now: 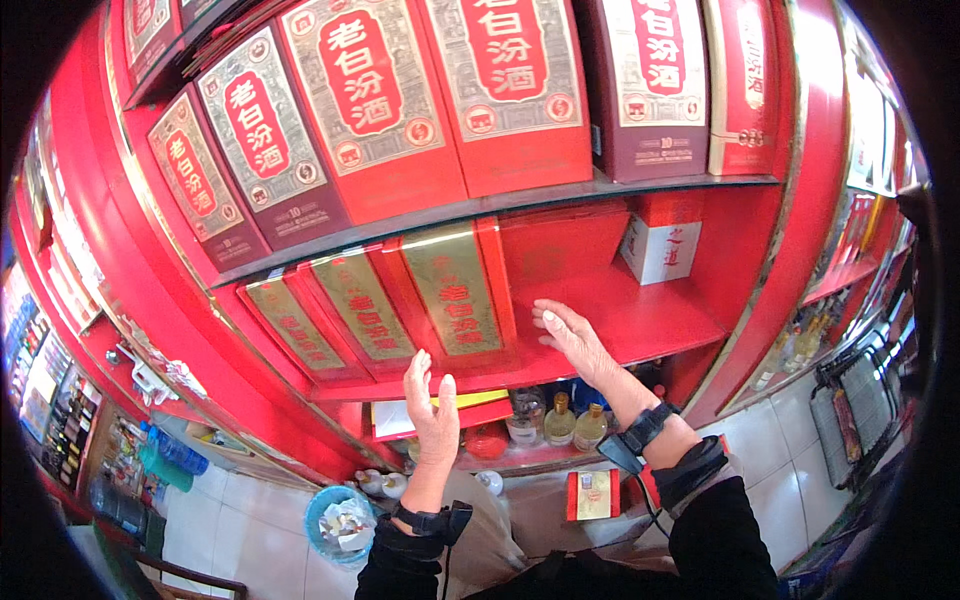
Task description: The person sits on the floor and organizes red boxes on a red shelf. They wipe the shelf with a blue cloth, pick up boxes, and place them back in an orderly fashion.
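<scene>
My left hand (433, 412) is raised before the edge of the red shelf, fingers apart, holding nothing. My right hand (574, 341) reaches over the same shelf with bent fingers and nothing in them, a little right of a gold and red box (450, 292). Two similar gold and red boxes, a middle one (361, 307) and a left one (295, 322), stand beside it, tilted in this view. At the shelf's right stands a white and red box (661, 244). Both wrists wear dark straps with cables.
Large liquor boxes (367, 90) stand on the glass shelf (487, 204) above. Below are glass bottles (559, 421), a red round object (486, 442) and a white and yellow flat box. A red and gold box (592, 495) lies lower. A blue basket (339, 525) holding plastic bags stands on the tiled floor.
</scene>
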Demonstrator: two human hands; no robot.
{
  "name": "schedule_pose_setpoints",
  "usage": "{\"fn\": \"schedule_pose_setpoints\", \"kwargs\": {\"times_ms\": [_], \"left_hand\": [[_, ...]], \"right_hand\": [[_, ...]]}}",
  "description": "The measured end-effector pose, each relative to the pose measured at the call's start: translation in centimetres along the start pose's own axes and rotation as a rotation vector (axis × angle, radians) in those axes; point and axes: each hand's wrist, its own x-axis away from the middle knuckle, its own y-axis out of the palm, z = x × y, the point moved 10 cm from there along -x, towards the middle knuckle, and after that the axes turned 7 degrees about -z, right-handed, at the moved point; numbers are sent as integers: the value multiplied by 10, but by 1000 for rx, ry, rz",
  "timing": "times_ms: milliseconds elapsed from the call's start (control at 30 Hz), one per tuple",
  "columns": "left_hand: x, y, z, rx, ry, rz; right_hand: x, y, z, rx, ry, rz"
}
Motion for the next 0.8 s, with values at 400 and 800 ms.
{"fn": "schedule_pose_setpoints", "kwargs": {"times_ms": [400, 800], "left_hand": [[-4, 4, 3, -75, 4, -15], [3, 9, -23, -32, -39, 108]], "right_hand": [[-63, -101, -26, 609, -233, 341], [-78, -223, 31, 637, -98, 694]]}}
